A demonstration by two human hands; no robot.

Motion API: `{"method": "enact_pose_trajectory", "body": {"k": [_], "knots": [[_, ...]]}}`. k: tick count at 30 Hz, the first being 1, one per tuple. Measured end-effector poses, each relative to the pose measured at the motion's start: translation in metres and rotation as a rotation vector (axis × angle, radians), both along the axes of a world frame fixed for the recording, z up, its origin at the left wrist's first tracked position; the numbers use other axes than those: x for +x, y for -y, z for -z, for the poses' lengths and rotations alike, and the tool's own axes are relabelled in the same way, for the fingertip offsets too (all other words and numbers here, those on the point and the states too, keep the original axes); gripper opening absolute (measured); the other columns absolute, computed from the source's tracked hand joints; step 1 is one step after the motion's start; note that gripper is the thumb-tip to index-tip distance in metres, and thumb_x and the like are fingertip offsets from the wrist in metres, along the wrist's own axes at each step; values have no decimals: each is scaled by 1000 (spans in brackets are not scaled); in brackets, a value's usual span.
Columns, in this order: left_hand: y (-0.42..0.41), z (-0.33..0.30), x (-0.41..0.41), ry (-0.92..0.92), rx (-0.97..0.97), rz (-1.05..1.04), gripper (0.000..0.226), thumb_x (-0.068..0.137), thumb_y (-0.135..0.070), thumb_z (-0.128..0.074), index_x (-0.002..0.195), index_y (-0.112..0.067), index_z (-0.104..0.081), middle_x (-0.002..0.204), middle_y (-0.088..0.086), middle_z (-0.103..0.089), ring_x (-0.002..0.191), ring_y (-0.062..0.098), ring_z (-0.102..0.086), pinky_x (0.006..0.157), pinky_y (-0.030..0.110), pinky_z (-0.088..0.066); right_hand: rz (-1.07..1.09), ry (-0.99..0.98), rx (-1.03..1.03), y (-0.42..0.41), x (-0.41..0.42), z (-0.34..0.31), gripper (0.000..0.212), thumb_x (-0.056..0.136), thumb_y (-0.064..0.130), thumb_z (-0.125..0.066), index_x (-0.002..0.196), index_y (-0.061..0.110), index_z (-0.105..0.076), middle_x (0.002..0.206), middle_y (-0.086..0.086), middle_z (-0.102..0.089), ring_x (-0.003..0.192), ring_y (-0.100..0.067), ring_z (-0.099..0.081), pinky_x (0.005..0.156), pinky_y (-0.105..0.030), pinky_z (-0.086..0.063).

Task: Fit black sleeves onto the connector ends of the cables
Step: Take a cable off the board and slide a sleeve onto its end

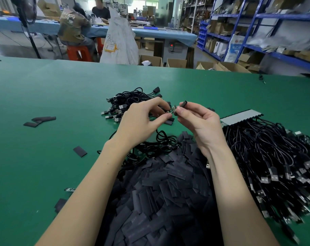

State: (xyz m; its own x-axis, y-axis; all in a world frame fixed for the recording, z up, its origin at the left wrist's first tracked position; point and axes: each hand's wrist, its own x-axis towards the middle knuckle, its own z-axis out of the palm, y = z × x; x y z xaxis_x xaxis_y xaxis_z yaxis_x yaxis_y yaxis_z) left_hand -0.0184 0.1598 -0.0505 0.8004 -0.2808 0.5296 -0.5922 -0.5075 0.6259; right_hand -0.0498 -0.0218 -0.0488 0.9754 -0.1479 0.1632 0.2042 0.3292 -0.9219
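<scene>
Sleeves (161, 189) heaped on green table (44, 96); shelving (257, 32) behind.

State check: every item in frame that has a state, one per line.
Left hand: pinches the small bare circuit-board connector end.
Right hand: pinches a black tubular sleeve, not yet over the connector.
Heap of flat black sleeves: loose, unfitted.
Stray flat black sleeve: lying alone on the green table mat.
Bundle of black USB cables at right: piled.
Far pile of black USB cables: piled behind the hands.
</scene>
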Motion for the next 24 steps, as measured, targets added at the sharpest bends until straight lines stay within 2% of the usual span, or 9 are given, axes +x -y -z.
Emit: {"method": "enact_pose_trajectory", "body": {"k": [5,9,15,24], "knots": [[2,-1,0,-3,7,23,10,91,-39,-73,98,-34,-70,82,-19,-74,82,-1,-68,73,34,-56,3,12,166,-2,1,-1,28,69,9,-81,96,9,-76,90,-4,-78,85,-11,-73,74,-18,-57],[2,-2,0,-2,-5,35,8,90,-37,-74,96,-33,-71,80,-20,-74,81,-3,-68,71,28,-52,10,45,242,-2,3,-2,27,68,10,-80,95,9,-75,91,-6,-77,86,-13,-74,75,-18,-56],[2,-3,0,-1,-4,54,9,91,-37,-74,98,-32,-72,80,-21,-74,80,-4,-67,66,24,-46,3,69,191,-2,1,-2,30,66,10,-81,96,8,-75,93,-9,-78,88,-14,-74,76,-19,-56],[0,-2,2,-8,-16,76,8,90,-37,-74,97,-34,-72,81,-21,-74,86,-2,-69,70,26,-48,-30,53,160,1,-2,-3,31,67,11,-81,97,7,-75,93,-9,-77,89,-15,-74,77,-19,-56]]}}
